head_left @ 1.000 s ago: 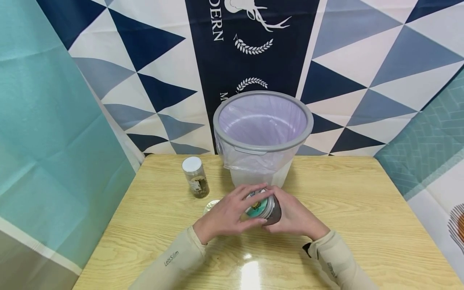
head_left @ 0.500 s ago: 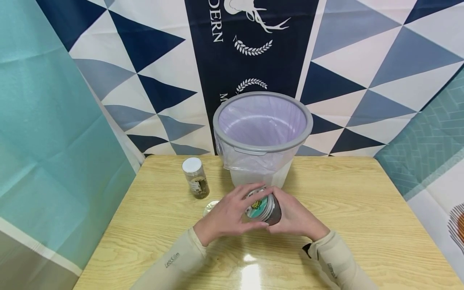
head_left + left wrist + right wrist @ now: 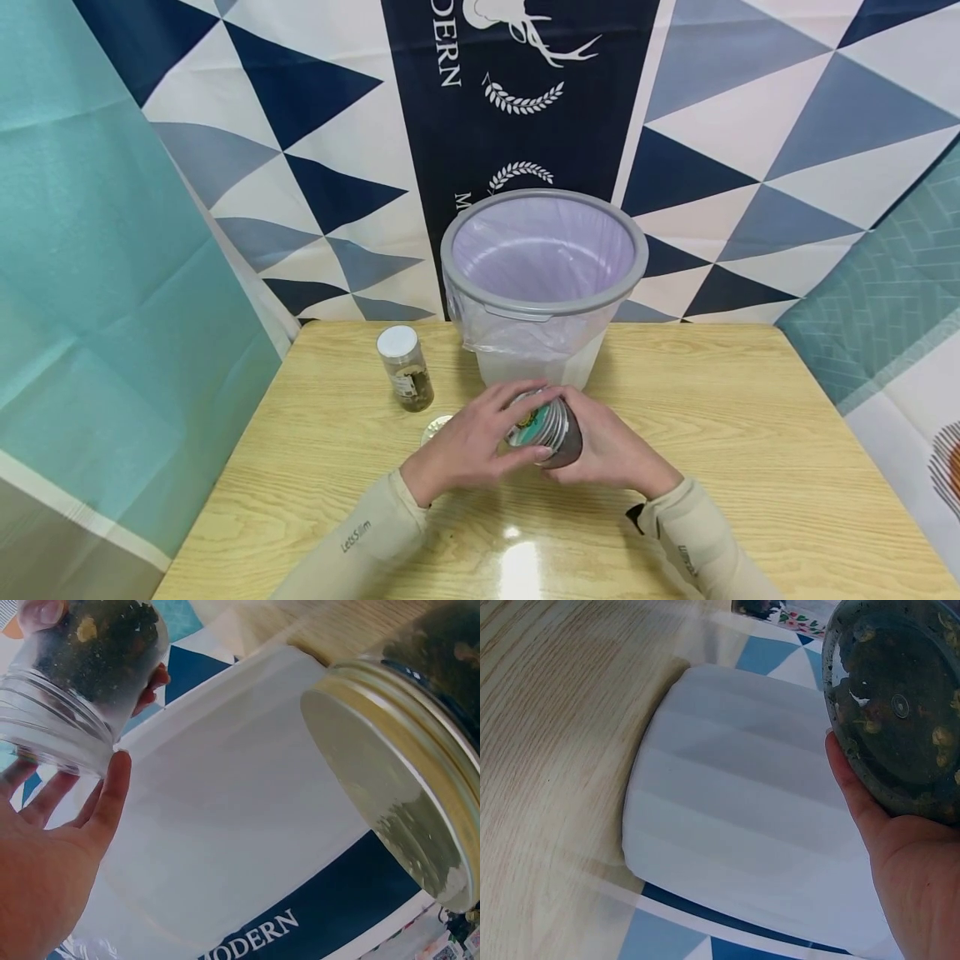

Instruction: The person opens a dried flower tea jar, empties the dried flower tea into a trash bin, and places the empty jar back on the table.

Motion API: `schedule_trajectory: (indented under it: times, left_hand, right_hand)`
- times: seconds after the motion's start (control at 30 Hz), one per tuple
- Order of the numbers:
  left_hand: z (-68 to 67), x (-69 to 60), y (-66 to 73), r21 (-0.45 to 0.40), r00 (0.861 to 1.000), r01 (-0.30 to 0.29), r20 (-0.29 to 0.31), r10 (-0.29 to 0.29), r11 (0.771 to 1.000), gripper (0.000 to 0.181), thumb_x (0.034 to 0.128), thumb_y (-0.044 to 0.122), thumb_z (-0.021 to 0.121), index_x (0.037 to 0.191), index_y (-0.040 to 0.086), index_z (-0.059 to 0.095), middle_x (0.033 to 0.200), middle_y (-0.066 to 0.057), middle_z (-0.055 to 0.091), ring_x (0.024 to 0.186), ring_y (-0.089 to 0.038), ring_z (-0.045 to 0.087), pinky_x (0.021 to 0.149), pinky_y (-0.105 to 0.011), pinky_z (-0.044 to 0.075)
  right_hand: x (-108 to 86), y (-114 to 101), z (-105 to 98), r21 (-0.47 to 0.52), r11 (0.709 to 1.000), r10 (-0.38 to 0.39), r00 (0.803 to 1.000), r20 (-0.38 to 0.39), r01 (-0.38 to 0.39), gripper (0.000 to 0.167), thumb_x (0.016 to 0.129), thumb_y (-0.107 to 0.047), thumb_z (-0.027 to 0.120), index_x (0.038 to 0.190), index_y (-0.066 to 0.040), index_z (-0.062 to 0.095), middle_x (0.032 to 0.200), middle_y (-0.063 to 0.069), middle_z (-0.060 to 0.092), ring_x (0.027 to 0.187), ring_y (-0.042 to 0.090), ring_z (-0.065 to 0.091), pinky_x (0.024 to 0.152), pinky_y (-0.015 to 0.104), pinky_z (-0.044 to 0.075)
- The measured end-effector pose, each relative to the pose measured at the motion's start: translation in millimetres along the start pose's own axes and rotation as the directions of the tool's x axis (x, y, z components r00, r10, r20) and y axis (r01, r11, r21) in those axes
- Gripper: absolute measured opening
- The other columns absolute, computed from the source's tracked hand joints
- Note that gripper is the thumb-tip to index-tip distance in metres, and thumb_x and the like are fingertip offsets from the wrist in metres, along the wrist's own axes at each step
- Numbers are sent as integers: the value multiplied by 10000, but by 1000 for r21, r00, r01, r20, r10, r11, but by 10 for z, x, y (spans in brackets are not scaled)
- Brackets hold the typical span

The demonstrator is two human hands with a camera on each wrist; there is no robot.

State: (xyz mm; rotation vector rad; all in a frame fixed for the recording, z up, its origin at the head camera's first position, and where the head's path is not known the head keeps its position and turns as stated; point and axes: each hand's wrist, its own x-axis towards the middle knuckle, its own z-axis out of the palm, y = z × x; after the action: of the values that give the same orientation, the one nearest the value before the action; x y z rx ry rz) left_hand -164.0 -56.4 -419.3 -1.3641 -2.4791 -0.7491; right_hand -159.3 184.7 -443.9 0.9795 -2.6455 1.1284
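Note:
Above the front of the table, my right hand (image 3: 611,442) grips a clear jar (image 3: 567,442) of dark contents, tipped on its side. Its lid end, with a teal label (image 3: 530,429), faces left. My left hand (image 3: 467,442) has its fingers and thumb curled round the clear lid (image 3: 56,724). In the left wrist view dark leafy bits with paler lumps show inside the jar. The right wrist view shows the jar's round base (image 3: 900,709) and my right thumb (image 3: 847,780) along its side. My left hand partly covers a gold-lidded jar (image 3: 434,427) on the table.
A white bin (image 3: 525,367) with a grey rim and a pale purple liner stands at the back, just beyond my hands. Left of it, a white-capped jar (image 3: 406,371) stands upright on the wooden table (image 3: 720,417). Patterned cloth (image 3: 330,125) hangs behind.
My left fingers shift round the lid, spreading and then closing on it again. The tipped jar turns slightly in my hands. The right hand holds its place.

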Motion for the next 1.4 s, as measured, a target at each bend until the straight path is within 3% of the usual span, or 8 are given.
schedule_trajectory:
  times: [0.63,0.93,1.07,1.3,1.4]
  left_hand:
    - [-31,11,7,-35,999,25,-29,-26,999,715,943,446,721,1577,308,419,1539,-33,500,1402,-225,505,1120,-447,488]
    - [-60,4,-9,-51,998,30,-49,-32,998,677,977,524,645,1575,305,414,1548,-24,488,1392,-229,518,1101,-478,501]
    - [-79,-2,-14,-62,998,28,-61,-31,998,694,960,508,674,1568,287,424,1552,-34,486,1392,-233,522,1099,-479,504]
    - [-116,-66,-22,-75,995,68,-70,-73,995,737,914,458,743,1553,260,432,1549,-34,485,1396,-231,520,1092,-489,507]
    - [-119,-105,-42,-61,994,59,-91,-65,996,729,915,461,745,1540,246,437,1534,-33,494,1378,-221,531,1088,-456,513]
  right_hand:
    - [-4,-17,6,-8,1000,5,1000,-4,-5,923,586,-268,966,1375,-139,504,1149,-66,648,972,69,644,828,295,584]
    - [-12,-26,-27,29,999,16,1000,-1,-16,990,595,-267,972,1438,-117,475,1215,-30,651,1025,95,648,874,316,588]
    - [-8,-26,-32,19,1000,7,1000,-12,-7,993,587,-275,972,1434,-116,477,1218,-30,657,1029,95,652,879,318,588]
    - [0,-40,-43,26,1000,0,1000,-23,0,954,601,-277,979,1410,-128,495,1260,-27,661,1080,110,656,919,353,581]
    - [-3,-34,-40,21,1000,-1,1000,-27,1,948,601,-285,981,1401,-103,506,1258,-11,669,1084,113,653,929,367,579]
